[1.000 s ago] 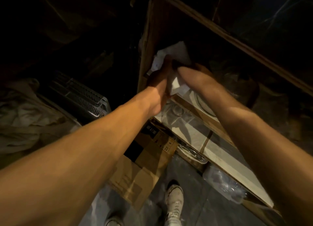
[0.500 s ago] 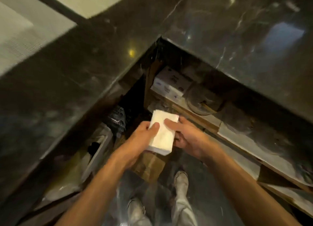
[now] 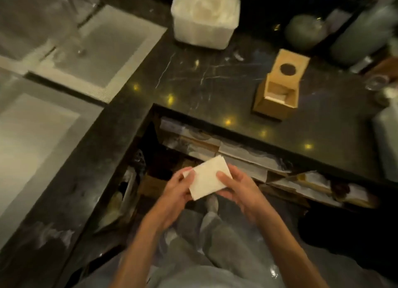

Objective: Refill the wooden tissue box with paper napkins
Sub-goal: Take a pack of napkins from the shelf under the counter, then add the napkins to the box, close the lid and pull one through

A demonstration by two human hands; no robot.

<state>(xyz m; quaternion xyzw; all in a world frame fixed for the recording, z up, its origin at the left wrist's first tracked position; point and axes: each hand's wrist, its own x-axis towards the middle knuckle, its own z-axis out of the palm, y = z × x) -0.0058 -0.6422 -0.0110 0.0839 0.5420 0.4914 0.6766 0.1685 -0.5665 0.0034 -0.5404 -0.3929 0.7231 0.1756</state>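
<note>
A stack of white paper napkins (image 3: 207, 178) is held between both hands, low in front of me and below the counter's edge. My left hand (image 3: 176, 193) grips its left end and my right hand (image 3: 239, 188) grips its right end. The wooden tissue box (image 3: 280, 87) lies on its side on the dark marble counter (image 3: 204, 83), up and to the right of the hands. Its open end faces me, and a round dark hole shows on its upper face. A little white paper is visible inside it.
A white plastic pack of napkins (image 3: 204, 16) stands at the counter's back. Grey placemats (image 3: 101, 48) and a stemmed glass (image 3: 73, 18) lie at the left. Jars and glassware (image 3: 305, 31) crowd the right. Cluttered shelves (image 3: 237, 154) sit under the counter.
Both hands drew the napkin stack out of the dark under-counter shelf and lifted it toward me. The view rose, so the countertop and wooden box came into sight.
</note>
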